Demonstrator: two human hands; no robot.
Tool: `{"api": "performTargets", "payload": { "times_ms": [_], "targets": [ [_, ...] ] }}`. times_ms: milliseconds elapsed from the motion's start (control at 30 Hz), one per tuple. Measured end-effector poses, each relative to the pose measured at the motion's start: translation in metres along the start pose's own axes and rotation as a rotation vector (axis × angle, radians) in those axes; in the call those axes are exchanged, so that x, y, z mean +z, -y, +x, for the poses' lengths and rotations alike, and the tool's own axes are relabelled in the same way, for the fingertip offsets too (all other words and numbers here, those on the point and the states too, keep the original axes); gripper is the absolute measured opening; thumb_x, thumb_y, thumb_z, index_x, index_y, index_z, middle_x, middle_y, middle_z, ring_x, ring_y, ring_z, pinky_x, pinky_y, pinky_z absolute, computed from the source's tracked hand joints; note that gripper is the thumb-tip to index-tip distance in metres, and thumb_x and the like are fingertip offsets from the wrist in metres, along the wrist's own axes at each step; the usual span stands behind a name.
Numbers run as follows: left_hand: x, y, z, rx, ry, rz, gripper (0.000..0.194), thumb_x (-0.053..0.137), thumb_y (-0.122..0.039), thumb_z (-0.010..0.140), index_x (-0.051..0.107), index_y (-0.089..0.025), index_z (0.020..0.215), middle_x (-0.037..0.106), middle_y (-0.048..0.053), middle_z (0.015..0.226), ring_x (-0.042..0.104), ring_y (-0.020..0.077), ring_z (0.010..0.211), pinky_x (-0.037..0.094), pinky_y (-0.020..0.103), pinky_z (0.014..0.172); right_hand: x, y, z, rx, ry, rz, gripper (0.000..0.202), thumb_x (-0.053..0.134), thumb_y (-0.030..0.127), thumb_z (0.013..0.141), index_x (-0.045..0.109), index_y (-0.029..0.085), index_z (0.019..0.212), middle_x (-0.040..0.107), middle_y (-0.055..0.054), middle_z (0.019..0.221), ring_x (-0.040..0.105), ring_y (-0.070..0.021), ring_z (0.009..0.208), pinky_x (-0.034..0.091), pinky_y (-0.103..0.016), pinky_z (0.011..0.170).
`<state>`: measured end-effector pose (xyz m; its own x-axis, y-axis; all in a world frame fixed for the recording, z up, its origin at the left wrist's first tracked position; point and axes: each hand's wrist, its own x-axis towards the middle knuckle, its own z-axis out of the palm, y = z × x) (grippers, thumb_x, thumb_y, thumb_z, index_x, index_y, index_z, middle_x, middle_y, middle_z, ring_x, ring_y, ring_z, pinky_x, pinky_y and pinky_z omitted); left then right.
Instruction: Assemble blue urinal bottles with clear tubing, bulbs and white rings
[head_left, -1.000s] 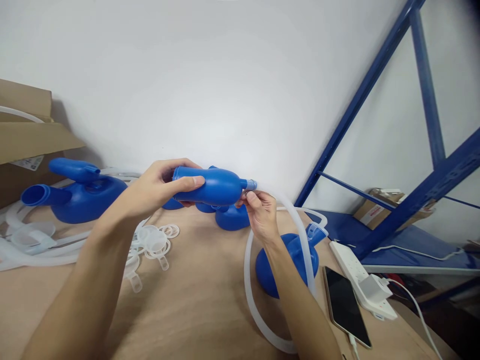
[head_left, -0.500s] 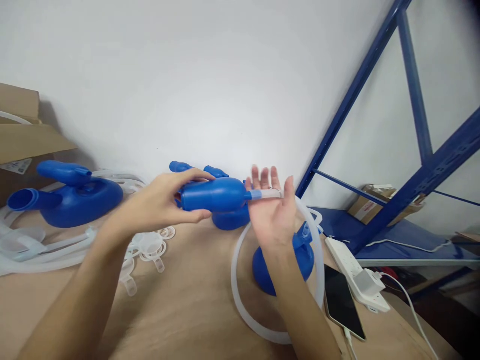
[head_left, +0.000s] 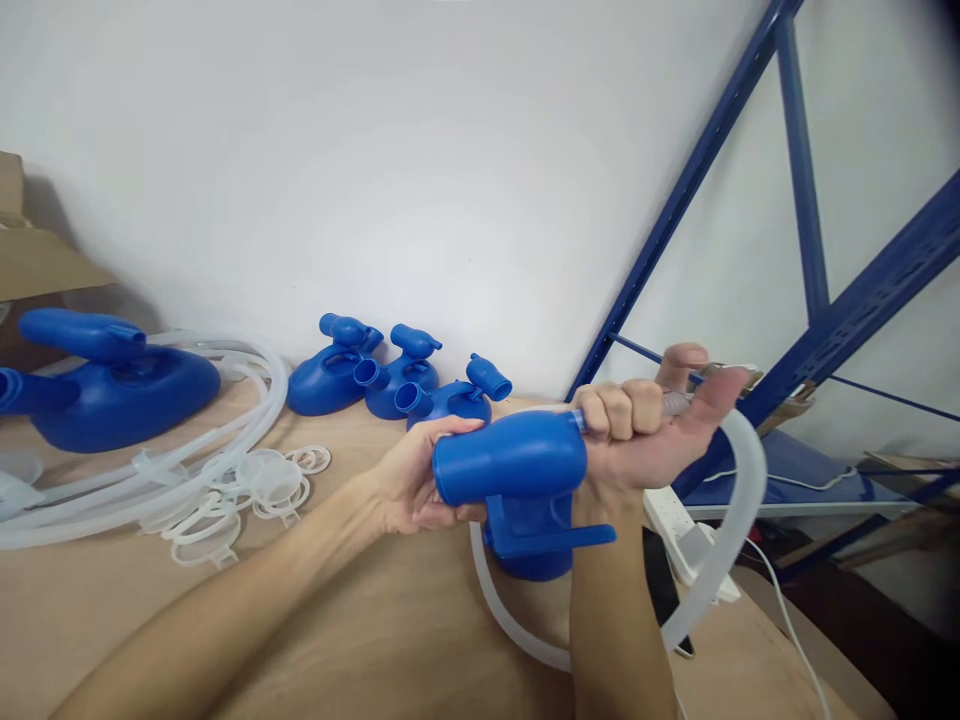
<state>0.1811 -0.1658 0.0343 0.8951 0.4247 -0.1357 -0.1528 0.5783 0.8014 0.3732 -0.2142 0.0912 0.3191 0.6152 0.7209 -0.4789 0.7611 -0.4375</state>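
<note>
My left hand (head_left: pixel 420 480) is wrapped round the wide end of a blue plastic part (head_left: pixel 510 458), held level above the table. A flat blue piece (head_left: pixel 551 540) hangs under that part. My right hand (head_left: pixel 645 425) has its fingers curled round the end of a clear hose (head_left: pixel 739 530), at the part's narrow tip, palm turned up and thumb outward. From there the hose bends down and loops toward the tabletop. Behind and below the held part sits a blue bottle (head_left: pixel 532 567), partly hidden.
Several blue bottles (head_left: pixel 326 382) stand along the wall. Coiled hoses (head_left: pixel 259 415) and clear rings and caps (head_left: pixel 270 478) lie at left, near another blue bottle (head_left: pixel 142 400). At right are a power strip (head_left: pixel 671 520), a phone (head_left: pixel 660 580) and a blue shelf frame (head_left: pixel 847 335).
My right hand has closed from an open palm round the hose end. Both hands and the blue part have moved right, and the hose has lifted. The view has shifted.
</note>
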Motion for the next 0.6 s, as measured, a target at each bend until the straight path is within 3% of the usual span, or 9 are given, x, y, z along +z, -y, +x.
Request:
{"api": "performTargets", "payload": {
  "times_ms": [100, 233, 333, 400, 500, 600],
  "targets": [
    [0.001, 0.003, 0.003, -0.034, 0.026, -0.011, 0.049, 0.063, -0.054, 0.085, 0.062, -0.013, 0.112, 0.069, 0.006, 0.070, 0.057, 0.0152, 0.044, 0.024, 0.016, 0.027, 0.004, 0.007, -0.001, 0.005, -0.049, -0.068, 0.024, 0.060, 0.050, 0.096, 0.066, 0.031, 0.082, 0.003, 0.014, 0.045, -0.004, -0.0089, 0.038, 0.016, -0.021, 0.033],
    [0.004, -0.002, -0.005, 0.166, 0.088, 0.218, 0.047, 0.066, -0.055, 0.086, 0.066, -0.010, 0.099, 0.065, 0.005, 0.058, 0.052, 0.0120, 0.038, 0.032, 0.018, 0.031, 0.012, 0.017, -0.004, 0.068, -0.249, -0.068, 0.028, 0.053, 0.041, 0.099, 0.062, 0.025, 0.078, 0.008, 0.014, 0.045, 0.002, -0.0080, 0.037, 0.018, -0.021, 0.034],
    [0.006, -0.009, -0.013, 0.297, 0.115, 0.476, 0.047, 0.068, -0.057, 0.088, 0.069, -0.010, 0.091, 0.059, 0.001, 0.052, 0.051, 0.0109, 0.038, 0.039, 0.021, 0.037, 0.015, 0.022, -0.004, 0.111, -0.325, -0.050, 0.029, 0.051, 0.034, 0.098, 0.059, 0.023, 0.073, 0.007, 0.013, 0.046, 0.004, -0.0076, 0.037, 0.017, -0.021, 0.034],
    [0.009, -0.014, -0.018, 0.325, 0.102, 0.627, 0.049, 0.066, -0.057, 0.090, 0.073, -0.010, 0.100, 0.064, 0.002, 0.060, 0.055, 0.0116, 0.043, 0.044, 0.022, 0.042, 0.013, 0.025, -0.003, 0.154, -0.356, -0.043, 0.027, 0.054, 0.031, 0.096, 0.056, 0.023, 0.071, 0.006, 0.014, 0.047, 0.005, -0.0069, 0.036, 0.017, -0.021, 0.034],
    [0.013, -0.019, -0.024, 0.392, 0.040, 0.878, 0.054, 0.065, -0.056, 0.093, 0.069, -0.018, 0.130, 0.075, 0.006, 0.090, 0.062, 0.0128, 0.056, 0.049, 0.024, 0.051, 0.011, 0.027, 0.002, 0.206, -0.418, 0.012, 0.027, 0.053, 0.026, 0.095, 0.052, 0.022, 0.069, 0.003, 0.013, 0.048, 0.004, -0.0067, 0.035, 0.016, -0.021, 0.033],
    [0.018, -0.019, -0.028, 0.577, -0.097, 1.215, 0.060, 0.069, -0.051, 0.092, 0.059, -0.028, 0.147, 0.076, 0.003, 0.104, 0.062, 0.0123, 0.064, 0.050, 0.023, 0.060, 0.011, 0.028, 0.008, 0.245, -0.512, 0.120, 0.028, 0.047, 0.022, 0.096, 0.047, 0.022, 0.068, 0.000, 0.013, 0.049, 0.004, -0.0069, 0.034, 0.017, -0.020, 0.031]
  ]
}}
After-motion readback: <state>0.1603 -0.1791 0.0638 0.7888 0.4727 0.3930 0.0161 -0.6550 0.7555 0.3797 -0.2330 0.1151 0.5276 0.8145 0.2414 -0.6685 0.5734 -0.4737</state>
